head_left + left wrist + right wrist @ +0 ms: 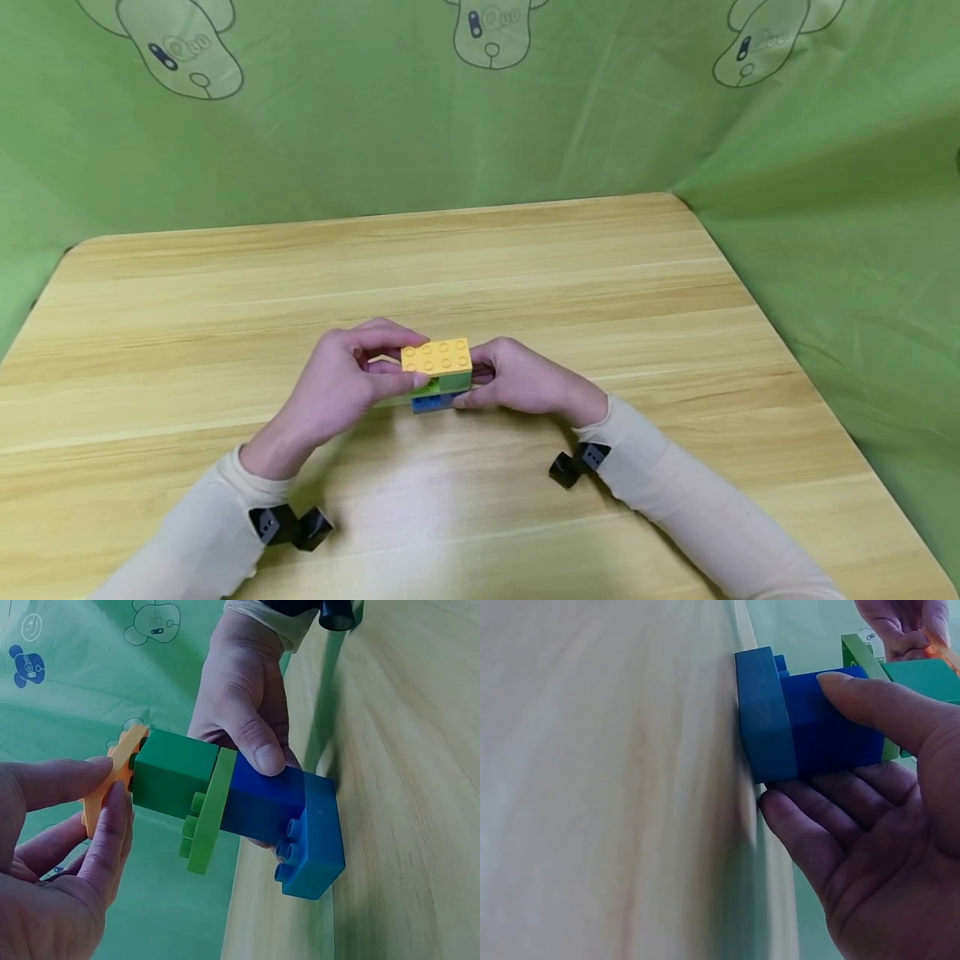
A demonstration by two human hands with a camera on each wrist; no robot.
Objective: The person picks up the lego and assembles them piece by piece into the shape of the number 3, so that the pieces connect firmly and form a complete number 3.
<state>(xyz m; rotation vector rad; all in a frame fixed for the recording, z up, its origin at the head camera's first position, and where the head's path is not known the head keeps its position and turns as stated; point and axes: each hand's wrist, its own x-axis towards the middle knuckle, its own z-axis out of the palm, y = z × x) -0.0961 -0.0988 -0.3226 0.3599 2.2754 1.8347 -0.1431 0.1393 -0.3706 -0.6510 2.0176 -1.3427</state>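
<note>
My left hand (345, 375) pinches a thin yellow plate brick (437, 357) between thumb and fingers. In the left wrist view the plate is held at a slight tilt on the stud side of a dark green block (176, 772), whose studs still show in the gap. Below that block come a light green plate brick (212, 817), a dark blue block (259, 795) and a lighter blue brick (321, 840), joined in one stepped stack. My right hand (525, 379) grips the stack at the dark blue block, thumb on its near side. Whether the bottom brick touches the table is unclear.
The stack stands over the middle of a wooden table (570, 275). Green cloth (360, 142) with printed dog faces hangs behind the table and along its right side. A small black camera (288, 527) is strapped at the left wrist, another (581, 462) at the right.
</note>
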